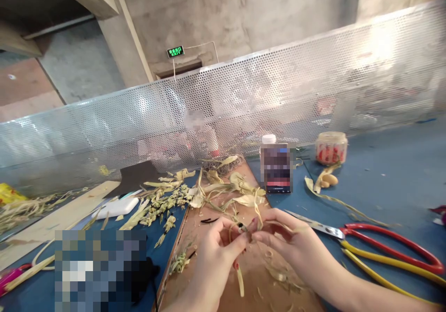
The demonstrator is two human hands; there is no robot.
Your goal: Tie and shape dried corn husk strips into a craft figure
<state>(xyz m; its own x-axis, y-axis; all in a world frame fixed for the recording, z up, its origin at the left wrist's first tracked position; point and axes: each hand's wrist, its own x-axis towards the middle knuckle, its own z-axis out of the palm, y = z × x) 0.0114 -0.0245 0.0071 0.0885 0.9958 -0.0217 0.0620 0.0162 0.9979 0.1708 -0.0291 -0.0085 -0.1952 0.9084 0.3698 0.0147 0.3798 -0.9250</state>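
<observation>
My left hand (221, 251) and my right hand (291, 240) meet over a brown board. Both are closed in a pinch on a small piece of work made of pale dried leaf strip (240, 282), one end of which hangs below my left fingers. Another strip rises by my right fingertips. A small dark spot shows between the fingers, too small to make out. Just beyond my hands lies a heap of dried leaf strips (249, 199). To the right of my right hand lie scissors (336, 232) with red and yellow handles, their blades pointing toward it.
A phone (278, 168) stands upright behind the board (195, 223), before a white-capped bottle (269, 139). A clear jar (331, 148) stands at right. More dried plant pieces (167, 200) and a white case (116, 207) lie left. A perforated metal screen (237, 98) closes the back.
</observation>
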